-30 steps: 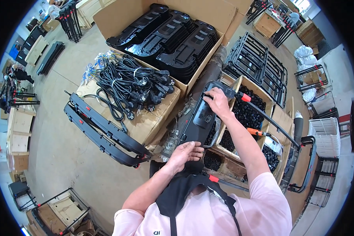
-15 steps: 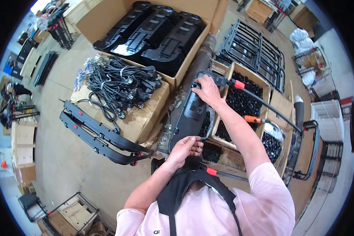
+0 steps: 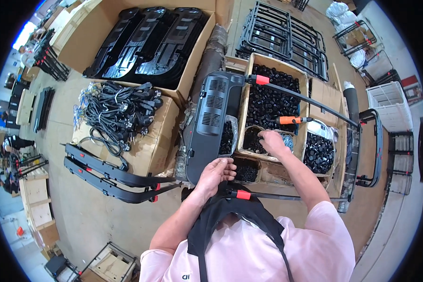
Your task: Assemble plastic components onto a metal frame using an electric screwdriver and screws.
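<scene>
A long black plastic housing (image 3: 211, 110) with slotted vents lies in front of me, joined to a black tubular frame (image 3: 310, 101) with red clips. Beside its near right edge, my left hand (image 3: 218, 173) is closed with fingers curled; whatever they hold is hidden. My right hand (image 3: 272, 142) dips into a small box of tiny dark parts (image 3: 253, 140), its fingers pressed together at the tips. What they grip there is too small to name. Just beyond that hand an orange-handled tool (image 3: 290, 120) rests across a wooden bin of black caps (image 3: 272, 94).
A bundle of black power cables (image 3: 120, 110) covers a cardboard box on the left, above two curved black bars (image 3: 110, 176). Behind stands a large carton (image 3: 192, 77) of black panels. Black metal frames (image 3: 284, 40) lie at the far right, with a white crate (image 3: 390, 103) beyond.
My right hand has left the top of the housing and moved down and right into the small parts box. The left hand stays near the housing's edge. The view has shifted.
</scene>
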